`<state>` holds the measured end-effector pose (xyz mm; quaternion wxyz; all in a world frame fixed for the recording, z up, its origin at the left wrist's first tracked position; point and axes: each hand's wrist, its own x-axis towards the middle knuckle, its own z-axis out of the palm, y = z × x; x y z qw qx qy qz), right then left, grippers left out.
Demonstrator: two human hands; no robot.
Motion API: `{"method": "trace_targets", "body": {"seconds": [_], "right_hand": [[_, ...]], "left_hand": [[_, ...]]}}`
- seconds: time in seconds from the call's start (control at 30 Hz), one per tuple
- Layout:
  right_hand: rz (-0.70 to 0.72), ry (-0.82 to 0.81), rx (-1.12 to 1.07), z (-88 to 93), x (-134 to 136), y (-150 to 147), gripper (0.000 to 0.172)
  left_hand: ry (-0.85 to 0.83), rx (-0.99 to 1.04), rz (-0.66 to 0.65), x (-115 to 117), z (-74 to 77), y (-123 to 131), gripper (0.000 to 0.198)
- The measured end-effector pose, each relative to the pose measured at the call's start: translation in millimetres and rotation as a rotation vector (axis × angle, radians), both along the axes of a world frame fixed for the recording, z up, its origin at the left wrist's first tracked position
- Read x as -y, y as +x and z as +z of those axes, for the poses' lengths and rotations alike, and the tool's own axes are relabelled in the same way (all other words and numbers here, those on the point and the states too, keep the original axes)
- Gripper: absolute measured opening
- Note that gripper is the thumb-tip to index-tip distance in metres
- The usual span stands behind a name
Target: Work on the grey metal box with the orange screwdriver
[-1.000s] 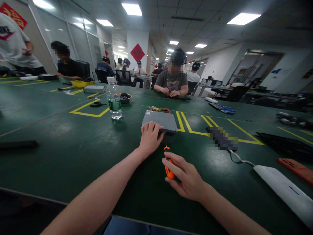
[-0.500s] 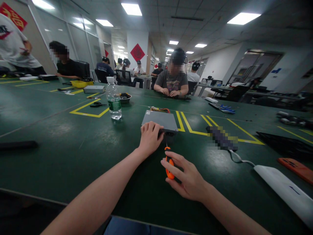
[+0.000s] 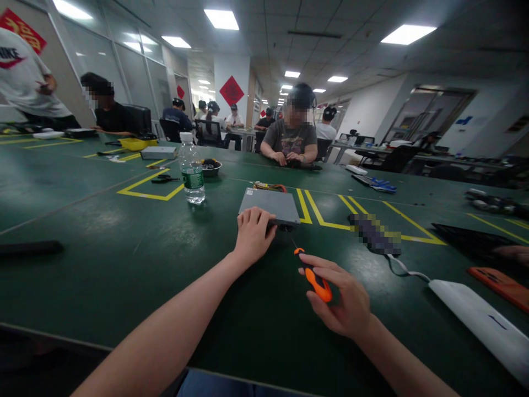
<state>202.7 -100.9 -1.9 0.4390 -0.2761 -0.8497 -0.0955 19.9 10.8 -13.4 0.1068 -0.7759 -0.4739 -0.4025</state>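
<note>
A grey metal computer power supply point(image 3: 275, 202) lies on the green table in front of me, its bundle of coloured cables point(image 3: 268, 187) at the far side. Over its near left corner, my left hand point(image 3: 254, 234) grips the case with fingers on top and the thumb at the front. My right hand point(image 3: 349, 298) holds an orange and black screwdriver point(image 3: 318, 285) between thumb and fingers. The shaft points up and left toward the near face of the power supply, with the tip a little apart from it. Details of that near face are dark.
A water bottle point(image 3: 192, 171) stands left of the power supply, with a small bowl point(image 3: 211, 167) behind it. To the right lie a pixelated dark object point(image 3: 375, 234), a white power bank-like slab point(image 3: 479, 322) and an orange phone point(image 3: 500, 286). Another person's hand point(image 3: 514, 252) shows at the right edge.
My right hand has moved right with the screwdriver, which now leans more and has its tip farther right. My left hand stays on the power supply. Another person's hand has appeared at the right edge.
</note>
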Motion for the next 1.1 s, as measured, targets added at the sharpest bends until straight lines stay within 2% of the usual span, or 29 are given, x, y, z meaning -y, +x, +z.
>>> {"method": "trace_targets", "body": {"seconds": [0.17, 0.67, 0.93, 1.1], "right_hand": [[-0.042, -0.007, -0.088, -0.3, 3.8, 11.3, 0.034], [-0.098, 0.038, -0.062, -0.5, 3.9, 9.4, 0.032], [-0.077, 0.02, 0.155, 3.5, 6.3, 15.2, 0.04], [-0.071, 0.022, 0.277, 2.8, 6.2, 19.2, 0.036]], "left_hand": [[-0.016, 0.002, -0.006, 0.6, 1.1, -0.1, 0.021], [-0.017, -0.009, -0.003, 0.6, 0.1, -0.8, 0.02], [-0.014, -0.011, -0.011, 0.4, 0.9, -1.5, 0.019], [-0.01, -0.018, -0.008, 0.6, 1.5, -1.7, 0.019]]}}
